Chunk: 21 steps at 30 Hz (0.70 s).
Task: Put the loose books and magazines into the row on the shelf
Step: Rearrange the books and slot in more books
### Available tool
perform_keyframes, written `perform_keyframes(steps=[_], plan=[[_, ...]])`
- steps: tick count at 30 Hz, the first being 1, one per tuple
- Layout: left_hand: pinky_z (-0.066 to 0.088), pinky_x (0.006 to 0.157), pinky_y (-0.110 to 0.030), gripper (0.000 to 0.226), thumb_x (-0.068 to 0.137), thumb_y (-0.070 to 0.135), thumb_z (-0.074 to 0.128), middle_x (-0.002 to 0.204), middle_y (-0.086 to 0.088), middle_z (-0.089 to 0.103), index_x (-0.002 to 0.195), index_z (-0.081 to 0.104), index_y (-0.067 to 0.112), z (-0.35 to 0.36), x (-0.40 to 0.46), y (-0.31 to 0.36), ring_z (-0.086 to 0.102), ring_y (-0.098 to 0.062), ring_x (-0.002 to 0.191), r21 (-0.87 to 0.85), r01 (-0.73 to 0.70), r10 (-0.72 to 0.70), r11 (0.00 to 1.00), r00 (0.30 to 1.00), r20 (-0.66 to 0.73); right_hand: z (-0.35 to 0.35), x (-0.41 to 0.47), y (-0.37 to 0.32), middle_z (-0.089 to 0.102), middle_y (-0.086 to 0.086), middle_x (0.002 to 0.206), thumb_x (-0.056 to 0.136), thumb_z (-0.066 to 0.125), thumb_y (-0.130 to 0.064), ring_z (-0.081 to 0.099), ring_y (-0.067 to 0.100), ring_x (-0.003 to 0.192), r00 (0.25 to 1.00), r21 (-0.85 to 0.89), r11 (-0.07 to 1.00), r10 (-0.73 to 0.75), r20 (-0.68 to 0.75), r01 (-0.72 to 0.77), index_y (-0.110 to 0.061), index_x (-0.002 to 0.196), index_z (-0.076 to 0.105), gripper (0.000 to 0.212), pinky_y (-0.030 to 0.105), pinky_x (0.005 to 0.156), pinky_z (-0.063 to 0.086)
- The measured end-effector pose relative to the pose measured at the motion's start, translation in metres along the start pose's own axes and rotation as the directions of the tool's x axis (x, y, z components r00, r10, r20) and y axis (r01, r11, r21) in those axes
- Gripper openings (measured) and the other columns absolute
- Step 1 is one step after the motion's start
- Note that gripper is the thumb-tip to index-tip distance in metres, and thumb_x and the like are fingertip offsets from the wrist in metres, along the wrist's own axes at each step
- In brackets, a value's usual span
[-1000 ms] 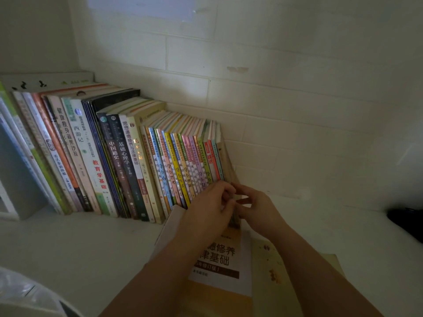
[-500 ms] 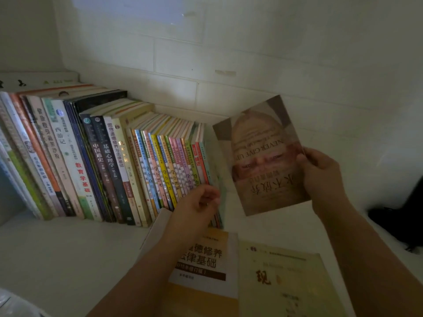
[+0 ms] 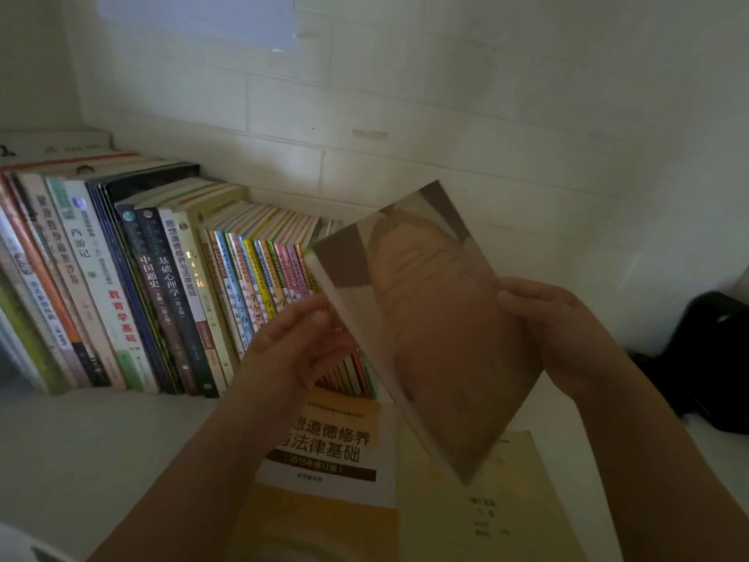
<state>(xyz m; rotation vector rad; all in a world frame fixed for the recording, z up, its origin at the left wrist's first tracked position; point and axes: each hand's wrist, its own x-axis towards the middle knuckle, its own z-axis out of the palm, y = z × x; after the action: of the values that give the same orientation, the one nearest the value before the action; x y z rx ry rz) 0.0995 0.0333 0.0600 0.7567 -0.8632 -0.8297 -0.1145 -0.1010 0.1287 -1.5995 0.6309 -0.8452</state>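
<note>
Gripped along its right edge by the right hand [image 3: 563,338], thumb lying over the front cover, a thin brown glossy paperback [image 3: 429,330] hung tilted in the air, its top leaning back toward the wall and its lower corner pointing down over the loose books. To the far left of that grip stood the row of upright books [image 3: 162,290], a long run of tall textbooks and slim, brightly coloured spines leaning slightly left, filling the shelf up to the corner. Just left of the held paperback, the left hand [image 3: 296,346] was at the right-hand end of the row with fingers loosely curved near the paperback's left edge; whether it pinched that edge or only touched it could not be told. It seemed placed there to steady the last spines and open a gap for the book. Below the grip, flat on the white shelf surface [image 3: 81,452], lay an orange-and-white textbook with bold black characters [image 3: 328,460] and, touching its right side, a pale yellow softcover book [image 3: 498,517], both not yet shelved. To the right of the grip, a dark, soft-looking object [image 3: 705,358] sat against the wall. Behind everything rose a white painted brick wall [image 3: 446,115] in dim light.
</note>
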Motion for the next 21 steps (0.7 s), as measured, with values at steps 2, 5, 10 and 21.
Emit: perform_keyframes(steps=[2,5,10,21], plan=[[0.056,0.068,-0.028,0.037,0.092,0.03,0.037,0.083,-0.006,0.073,0.094,0.072,0.018,-0.013,-0.002,0.004,0.069,-0.015,0.081,-0.181,0.059,-0.055,0.982,0.998,0.027,-0.002,-0.002,-0.006,0.073,0.012,0.094,0.084,0.051,-0.006,0.07,0.024,0.084,0.995,-0.05,0.999,0.023,0.095,-0.018,-0.01,0.1,0.071,0.026,0.027,0.065,0.057],[0.039,0.102,-0.045,0.061,0.094,0.058,0.023,0.126,-0.019,0.057,0.137,0.044,0.02,-0.034,-0.013,0.011,0.052,-0.028,0.119,-0.401,0.388,-0.273,0.83,0.909,0.314,0.004,-0.001,-0.024,0.074,0.006,0.093,0.077,0.061,-0.008,0.07,0.019,0.084,0.941,-0.196,0.98,0.094,0.324,-0.031,-0.02,0.091,0.076,0.024,0.024,0.069,0.055],[0.03,0.105,-0.046,0.058,0.092,0.054,0.033,0.123,-0.017,0.059,0.117,0.064,0.011,-0.028,-0.035,0.017,0.046,-0.034,0.12,0.206,0.536,-0.574,0.819,0.756,0.316,0.061,0.013,-0.034,0.072,-0.017,0.089,0.083,0.066,-0.019,0.065,-0.001,0.081,0.748,-0.776,0.548,0.362,0.556,0.312,-0.031,0.102,0.072,0.023,0.02,0.081,0.051],[0.045,0.098,-0.047,0.042,0.08,0.004,0.063,0.109,-0.006,0.07,0.119,0.059,0.02,-0.05,-0.077,0.003,0.065,-0.026,0.102,0.242,0.552,-0.585,0.798,0.805,0.093,0.08,0.011,0.025,0.066,-0.013,0.088,0.086,0.064,-0.029,0.06,-0.001,0.083,0.979,-0.707,0.678,-0.133,0.152,0.202,-0.032,0.092,0.066,0.008,0.016,0.071,0.043]])
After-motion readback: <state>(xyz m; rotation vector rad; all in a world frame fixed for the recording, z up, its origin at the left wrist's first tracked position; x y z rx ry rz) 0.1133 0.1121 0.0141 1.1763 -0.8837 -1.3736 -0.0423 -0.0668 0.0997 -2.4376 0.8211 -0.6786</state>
